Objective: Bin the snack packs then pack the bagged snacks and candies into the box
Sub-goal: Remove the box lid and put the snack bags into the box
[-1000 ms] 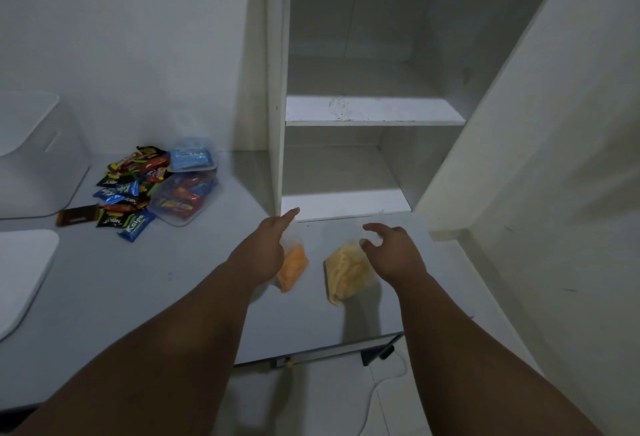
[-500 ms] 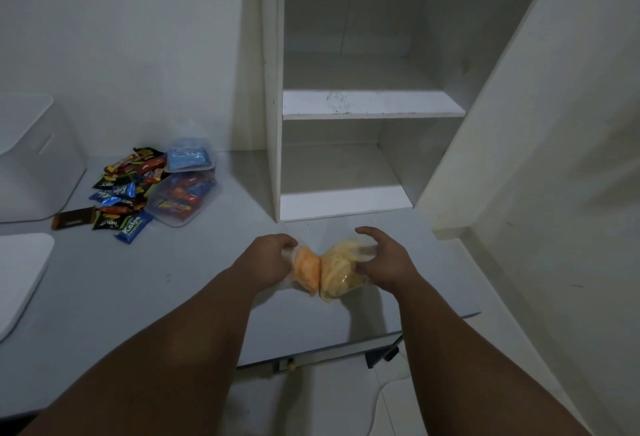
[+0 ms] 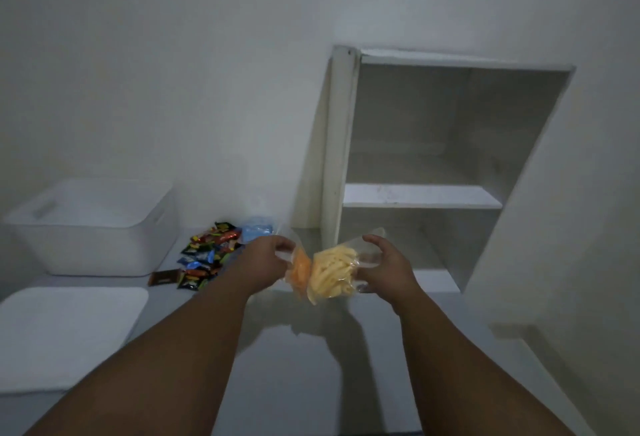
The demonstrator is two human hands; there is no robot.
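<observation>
Left hand (image 3: 268, 259): is pinching the clear top of the orange snack bag (image 3: 300, 271), so the snacks are hanging down.
Right hand (image 3: 388, 262): is curling round the clear top of the yellow snack bag (image 3: 332, 273).
Bags: are hanging above the grey table (image 3: 294, 383), touching side by side — likely so both can travel together.
White box (image 3: 104, 252): is sitting open at the back left, well apart from the bags.
Flat white lid (image 3: 69, 331): is lying in front of the box.
Candies (image 3: 207, 255): are lying in a heap just beside the box.
Room: is looking dim — a white shelf (image 3: 422, 196) is standing open at the right.
</observation>
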